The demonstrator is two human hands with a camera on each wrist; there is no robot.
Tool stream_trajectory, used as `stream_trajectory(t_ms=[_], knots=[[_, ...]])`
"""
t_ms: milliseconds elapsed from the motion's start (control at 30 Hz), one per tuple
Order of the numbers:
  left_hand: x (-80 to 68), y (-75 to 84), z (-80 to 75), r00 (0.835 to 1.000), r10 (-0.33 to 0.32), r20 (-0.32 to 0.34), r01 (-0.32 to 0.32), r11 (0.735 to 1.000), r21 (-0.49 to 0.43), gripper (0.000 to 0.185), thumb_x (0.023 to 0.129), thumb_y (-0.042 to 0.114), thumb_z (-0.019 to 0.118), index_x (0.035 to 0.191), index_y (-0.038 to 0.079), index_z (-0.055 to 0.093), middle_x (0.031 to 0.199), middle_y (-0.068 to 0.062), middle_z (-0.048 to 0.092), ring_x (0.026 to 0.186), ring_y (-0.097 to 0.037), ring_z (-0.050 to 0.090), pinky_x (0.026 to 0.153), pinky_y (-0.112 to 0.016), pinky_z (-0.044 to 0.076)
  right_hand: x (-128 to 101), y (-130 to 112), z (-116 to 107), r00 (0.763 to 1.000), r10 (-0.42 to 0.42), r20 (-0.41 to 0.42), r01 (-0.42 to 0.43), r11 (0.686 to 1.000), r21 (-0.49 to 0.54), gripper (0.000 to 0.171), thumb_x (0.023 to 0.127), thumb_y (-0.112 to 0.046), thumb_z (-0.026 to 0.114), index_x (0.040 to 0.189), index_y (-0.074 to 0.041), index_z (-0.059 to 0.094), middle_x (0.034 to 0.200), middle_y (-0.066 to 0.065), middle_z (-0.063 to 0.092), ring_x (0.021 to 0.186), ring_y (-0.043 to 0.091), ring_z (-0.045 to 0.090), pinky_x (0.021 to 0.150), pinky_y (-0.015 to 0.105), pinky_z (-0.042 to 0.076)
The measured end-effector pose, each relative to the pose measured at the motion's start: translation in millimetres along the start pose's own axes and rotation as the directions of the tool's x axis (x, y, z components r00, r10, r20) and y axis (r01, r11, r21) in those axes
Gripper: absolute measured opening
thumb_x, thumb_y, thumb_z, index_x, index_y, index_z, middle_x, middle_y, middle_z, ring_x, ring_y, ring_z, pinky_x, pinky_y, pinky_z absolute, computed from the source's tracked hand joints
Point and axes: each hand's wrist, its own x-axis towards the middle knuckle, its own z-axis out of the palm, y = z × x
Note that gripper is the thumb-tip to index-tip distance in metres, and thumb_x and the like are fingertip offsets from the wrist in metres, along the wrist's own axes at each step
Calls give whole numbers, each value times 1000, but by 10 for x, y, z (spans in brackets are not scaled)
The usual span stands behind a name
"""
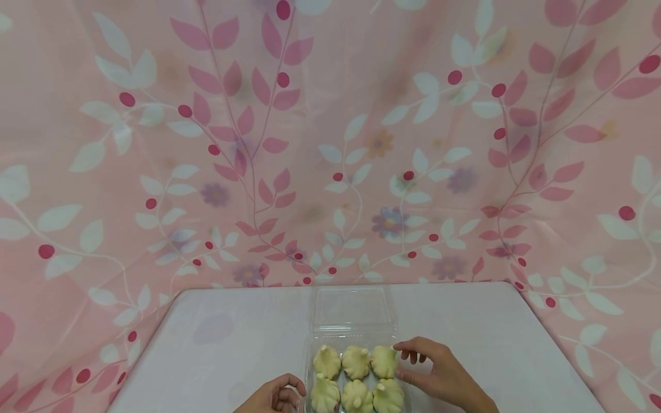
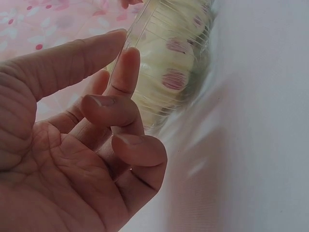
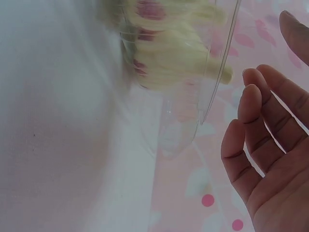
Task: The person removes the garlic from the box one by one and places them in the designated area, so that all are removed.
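A clear plastic clamshell box (image 1: pixel 308 373) stands at the table's near edge in the head view. Inside sit several pale yellow pieces shaped like garlic bulbs (image 1: pixel 356 361), with pleated sides and pointed tops. Purple patches mark their lower sides in the wrist views. My left hand (image 1: pixel 279 394) is at the box's left side; its thumb and index finger (image 2: pixel 126 72) pinch the rim, the other fingers curled below. To the right, my right hand (image 1: pixel 439 370) hovers beside the far-right bulb with fingers spread from the thumb, holding nothing. Its fingertips (image 3: pixel 249 104) are just off the rim in the right wrist view.
The box's hinged lid (image 1: pixel 352 307) lies back open, away from me. A white-covered table (image 1: pixel 232 332) spreads to both sides. Behind it hangs a pink curtain (image 1: pixel 330 143) patterned with leaves and berries, also running down at the left and right.
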Motion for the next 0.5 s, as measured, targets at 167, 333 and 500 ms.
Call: stream_trajectory(t_ms=[167,333,500], knots=[[1,-4,-7,1000,8,1,-8,1000,18,29,92,5,52,120,0,45,92,-2,62,66,-6,51,67,-24,45,-4,-13,34,999,-36,17,35,999,27,40,77,-16,76,114,-10,62,86,-7,59,69,5,51,55,24,44],[2,-16,-19,1000,21,11,-21,999,28,29,92,6,52,119,1,45,93,-2,63,66,-6,51,66,-23,45,-28,-3,76,997,-58,45,53,994,95,41,77,-13,76,115,-9,61,85,-5,61,67,9,52,54,25,44],[9,-25,-20,999,35,19,-36,999,33,28,92,7,53,119,2,46,92,-1,63,66,-5,53,66,-22,45,-45,-4,101,996,-50,76,39,990,138,41,77,-11,75,115,-14,60,88,-8,59,67,13,52,55,26,44]])
